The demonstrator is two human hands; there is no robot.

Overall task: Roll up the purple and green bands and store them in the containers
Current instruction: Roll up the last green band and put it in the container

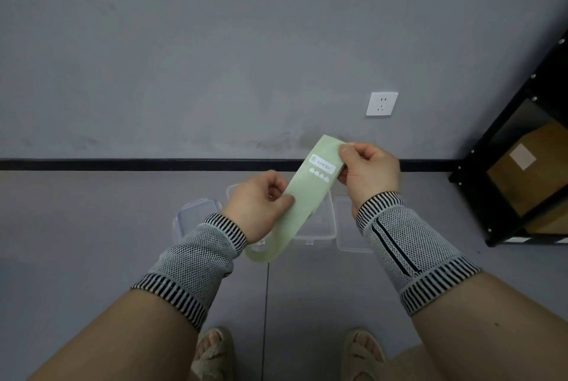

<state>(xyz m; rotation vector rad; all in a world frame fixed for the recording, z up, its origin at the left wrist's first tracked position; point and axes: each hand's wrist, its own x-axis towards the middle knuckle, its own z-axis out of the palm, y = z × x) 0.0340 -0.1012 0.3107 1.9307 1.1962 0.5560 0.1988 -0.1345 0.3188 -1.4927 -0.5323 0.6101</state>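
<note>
Green band (302, 196) hangs flat and unrolled in the air between both hands, slanting from upper right down to lower left, its printed "HEAVY" label near the top and its lower loop sagging free below the left wrist. Right hand (370, 170) pinches the upper end between thumb and curled fingers; left hand (258, 202) grips the band's left edge midway along, thumb on the front face. Both forearms wear knitted grey wrist sleeves with striped cuffs.

Directly beneath the band, on the floor, sit clear plastic containers: an open tub (316, 223) partly hidden behind the band, a lid (350, 227) lying just to its right, and a smaller clip-lid box (193, 217) to the left, partly covered by the left wrist. Open grey floor (92, 227) spreads wide to the left. A black skirting strip runs along the grey wall (215, 42), which carries a white socket (381, 103). Black shelving (522, 165) holding a cardboard box crowds the right side. Sandalled feet show at the bottom edge.
</note>
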